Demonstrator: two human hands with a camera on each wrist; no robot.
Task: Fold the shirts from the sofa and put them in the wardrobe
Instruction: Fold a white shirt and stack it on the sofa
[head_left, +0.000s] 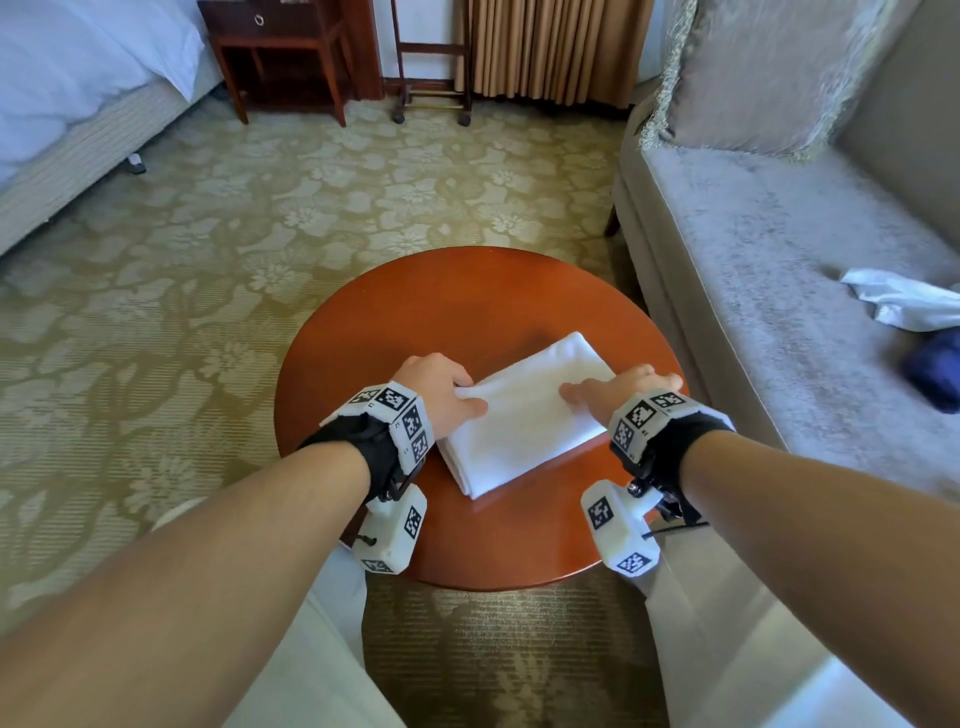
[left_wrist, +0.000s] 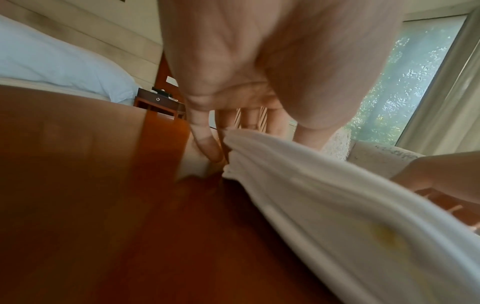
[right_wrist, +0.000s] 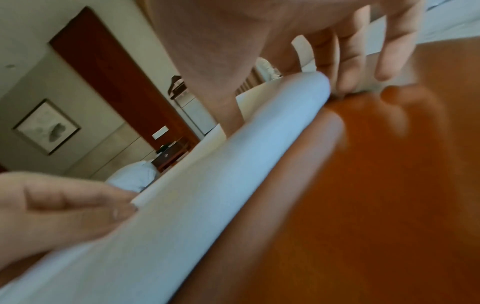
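A folded white shirt (head_left: 524, 415) (left_wrist: 311, 195) (right_wrist: 182, 195) lies as a thick rectangle on the round wooden table (head_left: 467, 291). My left hand (head_left: 452, 392) (left_wrist: 246, 61) holds its left edge, thumb on top and fingers (left_wrist: 207, 144) reaching down beside the layers to the tabletop. At the right edge my right hand (head_left: 623, 387) (right_wrist: 259, 30) grips likewise, thumb flat on the cloth and fingers (right_wrist: 348, 67) curved over the side. On the grey sofa (head_left: 753, 312) to the right lie a crumpled pale shirt (head_left: 904, 301) and a dark blue one (head_left: 935, 369).
A bed (head_left: 78, 78) fills the far left, with a wooden nightstand (head_left: 280, 41) and a wheeled rack (head_left: 431, 78) behind the table. A large cushion (head_left: 753, 73) leans on the sofa's back. Patterned carpet (head_left: 260, 234) surrounds the table.
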